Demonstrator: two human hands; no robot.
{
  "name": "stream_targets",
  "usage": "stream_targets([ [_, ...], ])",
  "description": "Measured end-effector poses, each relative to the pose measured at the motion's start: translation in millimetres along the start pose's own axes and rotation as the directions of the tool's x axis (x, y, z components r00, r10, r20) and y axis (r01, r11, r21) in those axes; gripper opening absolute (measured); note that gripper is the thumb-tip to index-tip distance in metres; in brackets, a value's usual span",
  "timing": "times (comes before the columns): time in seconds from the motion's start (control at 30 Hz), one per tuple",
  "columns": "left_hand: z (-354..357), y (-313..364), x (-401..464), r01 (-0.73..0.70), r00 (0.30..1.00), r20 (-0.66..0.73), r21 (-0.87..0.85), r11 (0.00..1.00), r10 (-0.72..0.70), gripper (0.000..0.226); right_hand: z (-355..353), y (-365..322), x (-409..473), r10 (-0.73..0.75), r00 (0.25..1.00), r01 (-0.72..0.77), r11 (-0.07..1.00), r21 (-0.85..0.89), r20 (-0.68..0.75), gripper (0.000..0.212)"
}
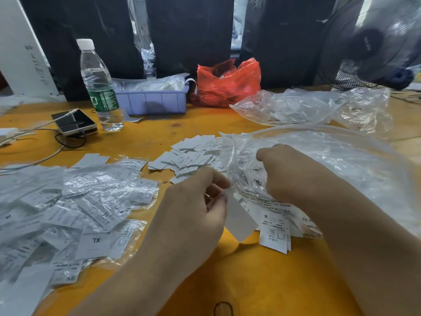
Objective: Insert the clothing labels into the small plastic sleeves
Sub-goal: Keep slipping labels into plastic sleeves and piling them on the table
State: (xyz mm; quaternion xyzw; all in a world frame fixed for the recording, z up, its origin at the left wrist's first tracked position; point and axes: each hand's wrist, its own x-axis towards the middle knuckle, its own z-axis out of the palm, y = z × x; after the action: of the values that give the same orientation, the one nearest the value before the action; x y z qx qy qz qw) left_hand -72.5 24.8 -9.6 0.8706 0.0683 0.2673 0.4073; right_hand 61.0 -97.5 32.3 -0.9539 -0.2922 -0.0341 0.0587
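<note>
Glossy crinkled plastic sleeves (95,185), matt white labels (189,156), smooth yellow tabletop (145,137).

On the yellow table (141,137), the left hand (191,215) pinches a blank white label (239,222) beside a printed plastic sleeve (252,192) that the right hand (287,174) grips. Bagged labels (75,206) lie heaped to the left and loose labels (189,156) beyond the hands. A water bottle (98,85), purple tray (155,101) and red bag (227,83) stand at the back.

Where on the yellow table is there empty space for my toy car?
Bare yellow table shows between the clear water bottle and the loose white label pile, and along the near edge between the two forearms. It is crowded at the left with the heap of sleeved labels, and at the right under the big clear plastic bag.
</note>
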Motion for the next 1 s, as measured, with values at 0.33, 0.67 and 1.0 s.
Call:
stream_targets([
  [0.33, -1, 0, 2, 0.006, 1.000, -0.016, 0.002, 1.000, -0.006, 0.018, -14, -10, -12, -0.081, 0.973, 0.107, 0.988, 0.113, -0.216, 0.043],
  [0.67, 0, 0, 2, 0.009, 1.000, -0.011, 0.015, 1.000, -0.009, 0.018, -24, -12, -19, -0.088, 0.950, 0.120, 0.989, 0.090, -0.301, 0.044],
  [1.0, 0, 0, 1, 0.015, 1.000, -0.002, 0.012, 1.000, -0.015, 0.017, -24, -13, -21, -0.081, 0.987, 0.090, 0.994, 0.059, -0.138, 0.039],
])
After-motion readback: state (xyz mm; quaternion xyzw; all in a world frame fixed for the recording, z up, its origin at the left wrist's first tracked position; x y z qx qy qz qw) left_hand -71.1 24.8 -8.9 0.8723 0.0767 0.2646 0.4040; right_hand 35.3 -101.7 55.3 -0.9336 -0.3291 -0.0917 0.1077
